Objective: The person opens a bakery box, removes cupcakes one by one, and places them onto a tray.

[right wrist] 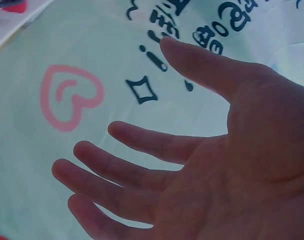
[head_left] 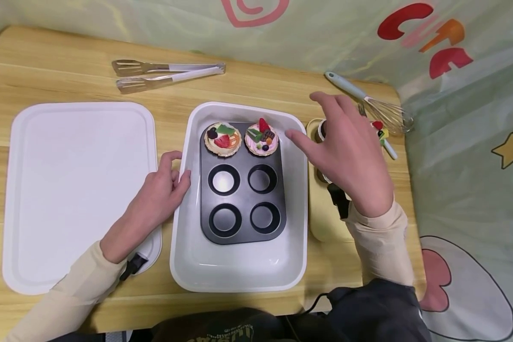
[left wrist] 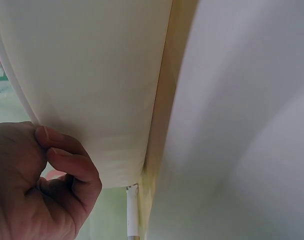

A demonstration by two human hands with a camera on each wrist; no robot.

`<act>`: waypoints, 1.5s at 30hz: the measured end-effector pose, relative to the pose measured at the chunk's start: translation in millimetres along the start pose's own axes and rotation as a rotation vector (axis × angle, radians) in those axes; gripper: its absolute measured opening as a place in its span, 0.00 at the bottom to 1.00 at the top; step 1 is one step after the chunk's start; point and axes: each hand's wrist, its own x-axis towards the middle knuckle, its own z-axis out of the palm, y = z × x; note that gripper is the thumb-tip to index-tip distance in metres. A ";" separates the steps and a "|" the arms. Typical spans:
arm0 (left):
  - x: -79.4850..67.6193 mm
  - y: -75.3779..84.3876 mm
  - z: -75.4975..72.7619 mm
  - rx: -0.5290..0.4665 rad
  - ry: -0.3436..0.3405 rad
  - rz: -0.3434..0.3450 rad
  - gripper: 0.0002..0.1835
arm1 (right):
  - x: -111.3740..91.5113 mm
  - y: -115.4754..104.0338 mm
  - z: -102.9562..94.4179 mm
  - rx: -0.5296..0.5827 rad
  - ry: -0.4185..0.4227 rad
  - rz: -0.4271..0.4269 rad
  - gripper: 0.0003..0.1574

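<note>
Tub [head_left: 239, 268], white and rectangular, is lying lengthwise, its long axis running from the near edge of the wooden table [head_left: 68, 61] toward the far one. Inside, a dark muffin pan [head_left: 243, 197] is pointing the same way, and its far row of cups is holding a cream-topped tart [head_left: 223, 146] on the left and a pink-topped tart [head_left: 272, 145] on the right. The left hand [head_left: 162, 190] is pinching the tub's left rim with curled fingers, so the tub is extending to that hand's right, with the pan lying just inside. The right hand [head_left: 352, 147] is hovering with fingers loosely spread, gripping nothing; tub and pink-topped tart are lying to its left, on its thumb side. Below it a yellow tray [head_left: 325, 223] is resting beside the tub.
</note>
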 end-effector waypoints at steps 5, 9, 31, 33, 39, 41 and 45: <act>0.2 0.0 -0.3 -0.004 0.001 0.003 0.24 | 11.3 -13.9 1.1 -0.006 -0.011 -0.046 0.44; 0.0 0.3 -0.7 -0.005 0.001 0.002 0.24 | 23.4 -21.3 6.4 -0.011 -0.106 -0.063 0.45; -0.8 -1.6 0.2 0.011 0.018 0.026 0.22 | 63.0 -19.9 72.8 -0.116 -0.496 0.005 0.42; -0.8 -1.6 0.1 0.010 0.017 0.025 0.23 | 64.1 -17.9 76.5 -0.110 -0.510 0.004 0.42; -0.4 -1.7 0.0 0.003 0.005 0.014 0.23 | 66.2 -12.5 86.2 -0.071 -0.541 -0.031 0.38; -0.2 -1.9 0.1 0.004 0.004 0.013 0.23 | 67.3 -10.9 89.3 -0.078 -0.546 -0.064 0.38; 0.3 -2.5 0.4 0.010 0.012 0.023 0.23 | 69.8 -8.4 95.5 -0.121 -0.567 -0.103 0.41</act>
